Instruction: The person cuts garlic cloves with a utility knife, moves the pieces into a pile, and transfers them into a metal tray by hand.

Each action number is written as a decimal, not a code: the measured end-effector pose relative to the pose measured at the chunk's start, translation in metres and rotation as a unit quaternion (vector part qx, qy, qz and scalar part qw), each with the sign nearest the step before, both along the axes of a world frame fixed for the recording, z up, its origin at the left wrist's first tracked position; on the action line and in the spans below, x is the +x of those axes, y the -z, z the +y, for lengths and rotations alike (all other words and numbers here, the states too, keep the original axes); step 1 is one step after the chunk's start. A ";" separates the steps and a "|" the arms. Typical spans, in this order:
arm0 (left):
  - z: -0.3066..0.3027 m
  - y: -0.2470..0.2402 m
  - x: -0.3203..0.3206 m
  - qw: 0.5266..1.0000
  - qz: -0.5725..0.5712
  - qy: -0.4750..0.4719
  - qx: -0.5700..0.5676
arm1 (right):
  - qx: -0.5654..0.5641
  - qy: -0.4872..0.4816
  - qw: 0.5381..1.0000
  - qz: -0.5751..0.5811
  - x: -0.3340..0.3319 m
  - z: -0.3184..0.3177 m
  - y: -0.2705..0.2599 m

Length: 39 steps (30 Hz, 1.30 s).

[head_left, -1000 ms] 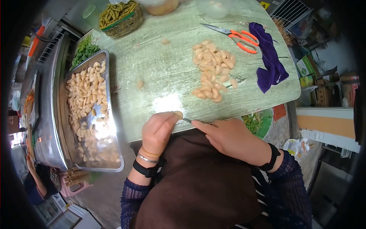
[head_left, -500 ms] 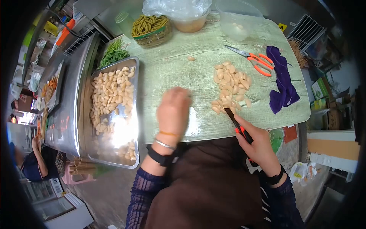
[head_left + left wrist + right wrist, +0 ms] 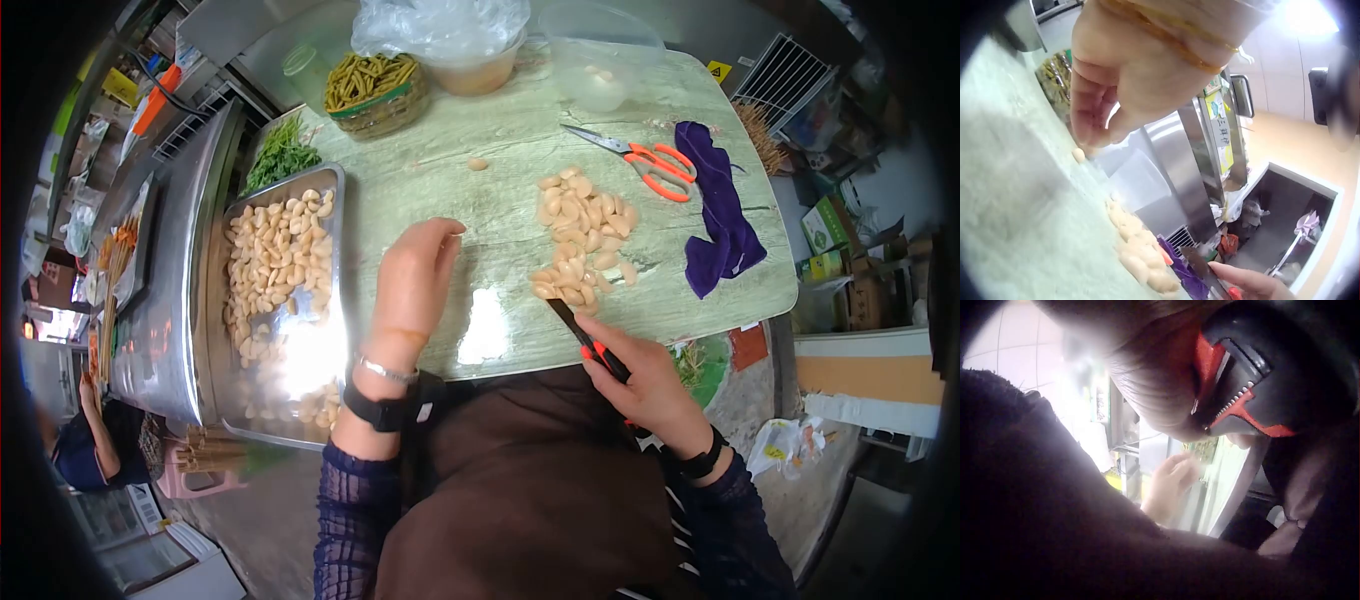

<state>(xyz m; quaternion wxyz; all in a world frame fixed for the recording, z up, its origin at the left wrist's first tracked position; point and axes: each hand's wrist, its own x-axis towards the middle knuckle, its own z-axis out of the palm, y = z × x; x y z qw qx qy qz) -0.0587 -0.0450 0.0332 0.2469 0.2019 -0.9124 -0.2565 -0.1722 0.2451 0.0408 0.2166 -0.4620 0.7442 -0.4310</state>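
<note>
In the head view my left hand (image 3: 412, 285) is over the middle of the table (image 3: 400, 185), fingers bent and drawn together with the thumb. I cannot tell whether it pinches something. Just past its fingertips in the left wrist view lies a single pale bean (image 3: 1079, 155). My right hand (image 3: 645, 385) grips black-and-red kitchen scissors (image 3: 568, 318) at the table's front edge, their dark tips right at the near end of a pile of pale, flat oval beans (image 3: 590, 220). The right wrist view shows the toothed gap of the scissors' handle (image 3: 1272, 365).
Left stands a metal tray (image 3: 339, 220) of similar beans. Orange-handled scissors (image 3: 665, 185) and a purple cloth (image 3: 722, 225) lie right. Farther back are a basket of green pods (image 3: 372, 95), a bag-covered bowl (image 3: 470, 75) and a clear container (image 3: 600, 70).
A second ago both hands were together at the front edge, the left pinching a bean at the blade. They moved apart: left hand out over the table, right hand and scissors to the pile.
</note>
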 end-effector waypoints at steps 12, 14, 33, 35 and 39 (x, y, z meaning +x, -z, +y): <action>-0.079 0.025 -0.112 0.974 -0.068 0.060 -0.206 | 0.043 -0.012 0.999 0.001 -0.006 0.011 -0.003; -0.079 0.029 -0.118 0.972 -0.150 0.049 -0.176 | 0.033 -0.010 0.999 -0.001 -0.005 0.012 -0.005; 0.070 0.033 0.069 0.989 0.058 0.118 -0.067 | 0.033 -0.083 0.996 0.027 0.011 -0.015 0.000; 0.069 0.036 0.069 0.987 0.072 0.121 -0.073 | 0.041 -0.095 0.994 0.041 0.013 -0.021 0.000; 0.068 0.041 0.069 0.985 0.105 0.117 -0.075 | 0.034 -0.103 0.991 0.080 0.018 -0.031 0.001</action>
